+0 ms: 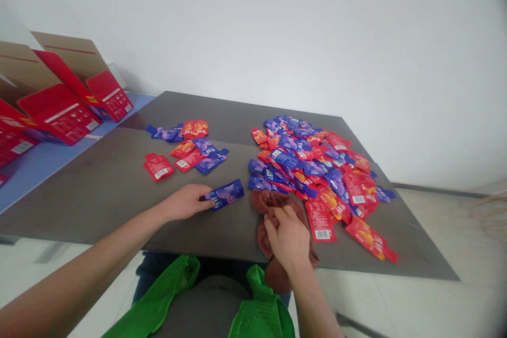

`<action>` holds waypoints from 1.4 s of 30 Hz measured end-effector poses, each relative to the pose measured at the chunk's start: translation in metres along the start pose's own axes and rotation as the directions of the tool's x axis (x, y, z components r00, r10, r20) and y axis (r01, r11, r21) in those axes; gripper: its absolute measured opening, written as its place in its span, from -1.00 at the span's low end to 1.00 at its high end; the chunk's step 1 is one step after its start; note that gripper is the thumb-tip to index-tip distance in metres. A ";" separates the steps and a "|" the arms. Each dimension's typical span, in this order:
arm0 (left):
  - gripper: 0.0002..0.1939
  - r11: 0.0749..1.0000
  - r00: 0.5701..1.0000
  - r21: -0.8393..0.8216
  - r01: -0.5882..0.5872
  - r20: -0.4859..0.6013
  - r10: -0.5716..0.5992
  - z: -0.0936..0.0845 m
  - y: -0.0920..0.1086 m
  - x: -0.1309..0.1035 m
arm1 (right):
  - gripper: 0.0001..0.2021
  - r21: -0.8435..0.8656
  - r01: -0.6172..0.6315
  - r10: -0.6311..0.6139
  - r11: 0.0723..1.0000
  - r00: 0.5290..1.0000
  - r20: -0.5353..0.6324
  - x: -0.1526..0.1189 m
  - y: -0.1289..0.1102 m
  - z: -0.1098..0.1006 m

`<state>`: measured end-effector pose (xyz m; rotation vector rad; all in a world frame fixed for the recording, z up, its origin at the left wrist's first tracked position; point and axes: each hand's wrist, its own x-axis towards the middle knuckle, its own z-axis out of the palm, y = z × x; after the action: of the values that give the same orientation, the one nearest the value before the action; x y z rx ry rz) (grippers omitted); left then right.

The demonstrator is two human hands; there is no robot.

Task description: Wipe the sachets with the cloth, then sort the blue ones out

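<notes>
My left hand (192,202) pinches one end of a blue pouch (227,195) with purple print, held just over or on the dark table (130,206); its other end points right. My right hand (288,232) is closed on a bunched brown cloth (273,200) near the front edge. Part of that cloth hangs over the edge. Right behind the cloth lies a big heap of red and blue pouches (312,156). Beyond my left hand, several pouches lie in a smaller loose group, among them a red pouch (158,167).
Open red cartons (69,116) with raised brown flaps stand on a blue surface (43,161) at the left. A white wall (245,37) rises behind the table. One red pouch (370,238) lies at the heap's front right, near the table's right edge.
</notes>
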<state>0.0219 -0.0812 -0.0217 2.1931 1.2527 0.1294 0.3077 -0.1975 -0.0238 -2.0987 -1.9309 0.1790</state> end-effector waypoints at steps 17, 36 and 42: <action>-0.61 0.982 0.987 -0.148 -0.116 -0.132 0.096 0.024 -0.001 -0.042 | -0.82 -0.107 0.128 -0.112 0.986 0.983 0.145 0.045 -0.077 0.006; -0.72 0.970 0.974 -0.205 -0.130 -0.210 0.086 0.029 -0.009 -0.042 | -0.79 -0.040 0.417 -0.408 0.908 0.902 0.138 0.029 -0.097 0.013; -0.70 0.949 0.972 -0.274 -0.155 -0.214 0.097 0.027 -0.008 -0.043 | -0.79 -0.158 0.232 -0.200 0.960 0.960 0.196 0.054 -0.077 0.011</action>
<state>0.0021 -0.1253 -0.0387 2.0393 1.1139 0.5606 0.2365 -0.1381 -0.0069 -2.0173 -2.3484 0.1562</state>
